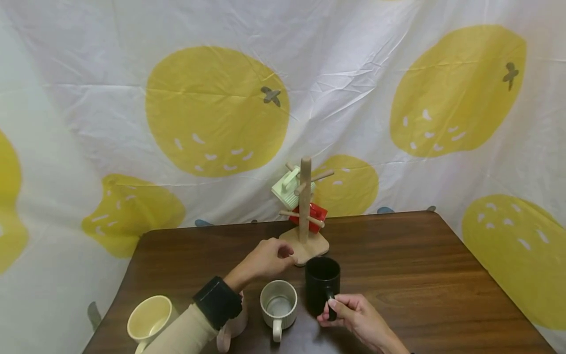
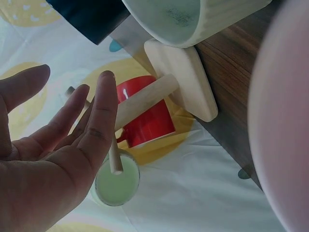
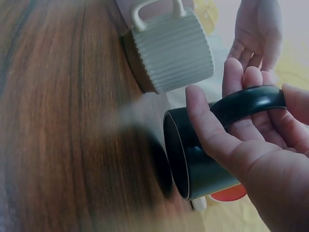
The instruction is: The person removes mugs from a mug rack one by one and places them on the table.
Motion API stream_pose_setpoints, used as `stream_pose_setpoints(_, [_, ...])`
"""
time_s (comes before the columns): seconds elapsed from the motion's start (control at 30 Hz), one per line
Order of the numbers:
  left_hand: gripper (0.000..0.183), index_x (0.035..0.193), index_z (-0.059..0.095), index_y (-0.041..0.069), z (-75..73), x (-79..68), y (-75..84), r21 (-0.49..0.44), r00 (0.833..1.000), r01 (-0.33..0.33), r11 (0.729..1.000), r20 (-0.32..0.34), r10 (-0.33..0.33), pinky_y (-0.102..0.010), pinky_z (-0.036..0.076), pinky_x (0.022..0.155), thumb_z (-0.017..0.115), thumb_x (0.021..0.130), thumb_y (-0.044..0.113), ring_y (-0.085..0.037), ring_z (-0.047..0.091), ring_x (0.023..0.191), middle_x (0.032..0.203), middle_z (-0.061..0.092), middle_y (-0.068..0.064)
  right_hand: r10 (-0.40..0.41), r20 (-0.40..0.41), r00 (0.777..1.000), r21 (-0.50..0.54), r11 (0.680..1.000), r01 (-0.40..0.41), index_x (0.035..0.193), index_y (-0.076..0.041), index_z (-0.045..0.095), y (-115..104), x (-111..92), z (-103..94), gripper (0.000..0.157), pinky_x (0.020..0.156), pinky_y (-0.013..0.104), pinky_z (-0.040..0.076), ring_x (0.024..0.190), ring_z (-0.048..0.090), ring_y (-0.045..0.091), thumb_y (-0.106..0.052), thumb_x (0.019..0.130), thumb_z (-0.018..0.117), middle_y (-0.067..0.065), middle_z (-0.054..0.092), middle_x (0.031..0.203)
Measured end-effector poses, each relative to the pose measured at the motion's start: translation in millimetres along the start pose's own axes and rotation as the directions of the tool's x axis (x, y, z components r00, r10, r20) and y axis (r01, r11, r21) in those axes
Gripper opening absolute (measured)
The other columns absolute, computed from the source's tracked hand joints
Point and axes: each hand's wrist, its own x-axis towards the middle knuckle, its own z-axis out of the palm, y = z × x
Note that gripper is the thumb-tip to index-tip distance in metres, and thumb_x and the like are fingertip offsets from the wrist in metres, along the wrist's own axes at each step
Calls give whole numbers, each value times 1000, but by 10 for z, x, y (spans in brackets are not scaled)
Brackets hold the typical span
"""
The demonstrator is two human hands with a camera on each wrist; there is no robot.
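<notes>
My right hand pinches the handle of a black mug between thumb and fingers. The mug is upright in the head view, close over the table, its shadow beside it in the right wrist view. My left hand holds nothing; its fingers are extended and spread from the thumb in the left wrist view. In the head view its fingertips overlap the base of a wooden mug rack. A pale green mug hangs tilted on an upper peg, and a red mug on the lower part.
On the brown table, a ribbed off-white mug stands between my forearms. A pink mug is partly hidden behind my left wrist. At the far left is a pale yellow mug. A lemon-printed cloth hangs behind the table.
</notes>
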Motion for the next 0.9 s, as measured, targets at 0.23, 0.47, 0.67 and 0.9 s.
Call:
stream_pose_setpoints(0.23, [19,102,71,7,-7,4,2,6,1000,20,1000,17,-20,-40,54,84,69,89,21,-22,66,95,98,71,-7,-15,40,999,37,999,13,104,0,66,36,-37,8,25,95,41,53,104,69,23,-1,105,42,7,69,102])
stream_pose_setpoints(0.47, [23,104,70,4,-7,1,18,4,999,35,999,30,-35,-40,54,84,69,89,21,-23,66,96,99,71,-8,15,75,997,73,997,-20,106,0,67,64,-62,-9,26,98,41,52,107,68,23,-2,105,41,10,71,107])
stream_pose_setpoints(0.67, [22,104,70,5,3,0,29,-1,998,46,999,32,-46,-38,54,81,69,89,21,-21,66,91,95,71,-6,53,105,993,81,995,-62,109,0,67,67,-80,-19,28,100,43,50,111,66,22,-3,106,39,11,70,111])
stream_pose_setpoints(0.9, [24,105,69,2,6,8,30,-4,998,40,999,41,-40,-37,54,79,69,89,21,-21,66,89,93,71,-6,113,119,986,75,990,-123,111,2,65,49,-102,-23,25,102,43,48,113,65,22,-7,106,43,11,69,114])
